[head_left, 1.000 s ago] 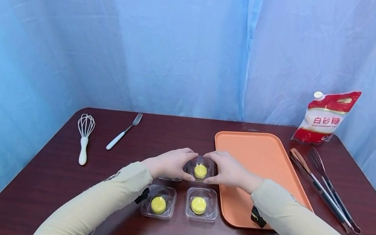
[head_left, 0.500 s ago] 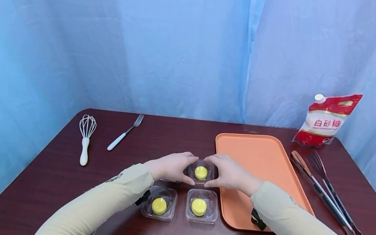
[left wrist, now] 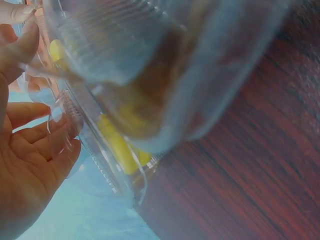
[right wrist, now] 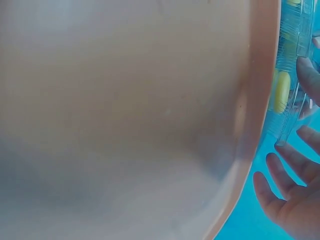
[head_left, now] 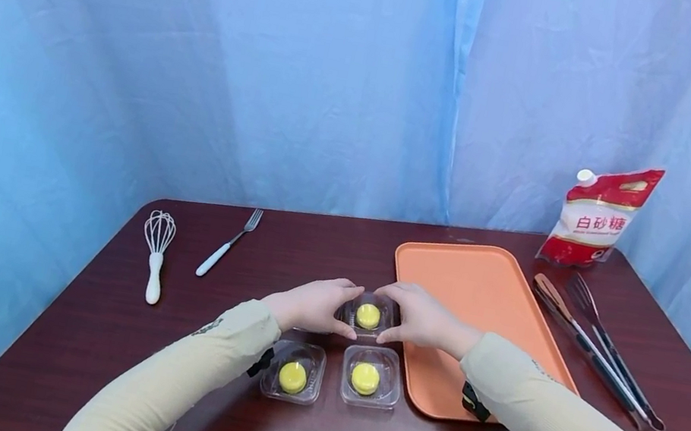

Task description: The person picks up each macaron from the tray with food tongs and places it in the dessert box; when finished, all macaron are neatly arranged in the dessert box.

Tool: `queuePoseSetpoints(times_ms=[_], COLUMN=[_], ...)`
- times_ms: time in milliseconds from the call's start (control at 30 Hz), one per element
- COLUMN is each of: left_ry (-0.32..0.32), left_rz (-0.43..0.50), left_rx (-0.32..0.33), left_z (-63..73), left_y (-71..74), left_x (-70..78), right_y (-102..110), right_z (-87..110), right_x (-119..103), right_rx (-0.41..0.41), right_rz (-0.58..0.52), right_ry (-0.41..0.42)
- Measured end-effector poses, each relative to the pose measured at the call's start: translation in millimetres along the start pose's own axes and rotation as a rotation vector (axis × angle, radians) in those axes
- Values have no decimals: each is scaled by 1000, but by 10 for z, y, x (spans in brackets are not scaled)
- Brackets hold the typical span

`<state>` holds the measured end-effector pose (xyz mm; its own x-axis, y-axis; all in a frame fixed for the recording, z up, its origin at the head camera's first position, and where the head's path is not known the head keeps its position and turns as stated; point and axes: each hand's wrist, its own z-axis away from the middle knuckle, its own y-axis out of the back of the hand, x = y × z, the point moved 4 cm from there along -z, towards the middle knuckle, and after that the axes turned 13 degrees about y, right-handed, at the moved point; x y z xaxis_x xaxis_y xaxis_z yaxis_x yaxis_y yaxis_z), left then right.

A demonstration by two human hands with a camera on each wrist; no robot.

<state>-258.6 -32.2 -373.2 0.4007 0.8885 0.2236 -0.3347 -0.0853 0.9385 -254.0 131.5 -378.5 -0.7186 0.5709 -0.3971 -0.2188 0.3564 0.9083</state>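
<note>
Beyond two other boxes, my left hand and right hand hold a clear plastic box from its two sides. Thumbs rest along its near side, and the fingers bend round its far corners. Inside is a yellow macaron. Seen from the left wrist, the left fingertips meet the box's edge; a blurred box fills the foreground. The right wrist view shows the right thumb and forefinger at the box, with the other fingers spread. Another box lies mostly hidden behind the left hand.
Nearer to me stand a left box and a right box, each with a yellow macaron. An orange tray lies under the right forearm. Farther right are tongs and a sugar pouch; left, a whisk and fork.
Compared with one second ago, both hands and the box between them sit slightly lower. Their hold looks the same, and the other boxes have not moved.
</note>
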Motion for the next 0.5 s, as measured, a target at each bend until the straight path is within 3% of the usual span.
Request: queuePoseSetpoints(times_ms=[200,500], left_ry=[-28,2], left_rz=[5,26], left_rx=[0,0], left_z=[2,4], left_y=[-6,4], left_x=[-21,-16], right_y=[-5,-14], right_z=[0,-6], right_x=[17,17], right_rx=[2,18], right_rz=[-20,-35], right_ry=[-10,-29])
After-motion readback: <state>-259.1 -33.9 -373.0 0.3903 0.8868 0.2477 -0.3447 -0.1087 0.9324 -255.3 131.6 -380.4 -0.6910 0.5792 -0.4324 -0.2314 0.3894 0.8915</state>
